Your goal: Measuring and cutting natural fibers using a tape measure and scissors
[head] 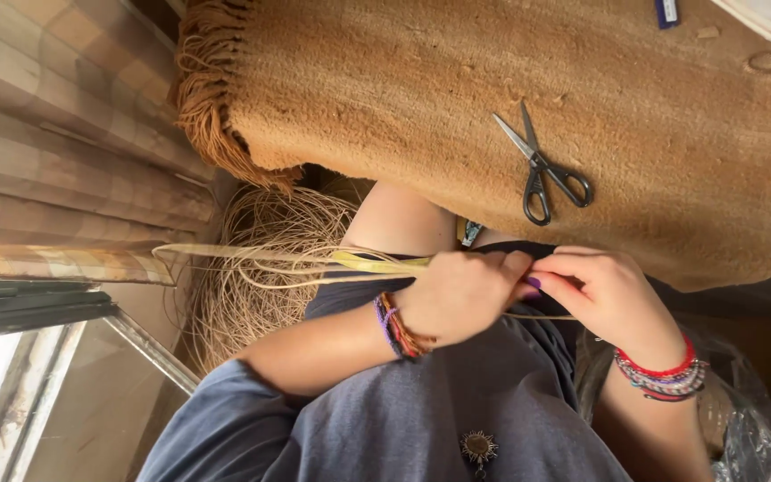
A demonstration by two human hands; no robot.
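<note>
Fingers [542, 268] of both hands meet, pinched together on pale straw strips [314, 261]. Left hand [461, 295] curled closed around strips; right hand [604, 295] pinches same strand just beside it. Strips run out leftward from left hand, over lap, toward coil of thin fibre [261, 268] by curtain [64, 152]. Bead bracelets [667, 375] on both wrists. Scissors [542, 174] lie closed on brown fringed rug [457, 89], near hands, not touching. Plastic bag [747, 419] beside right forearm.
</note>
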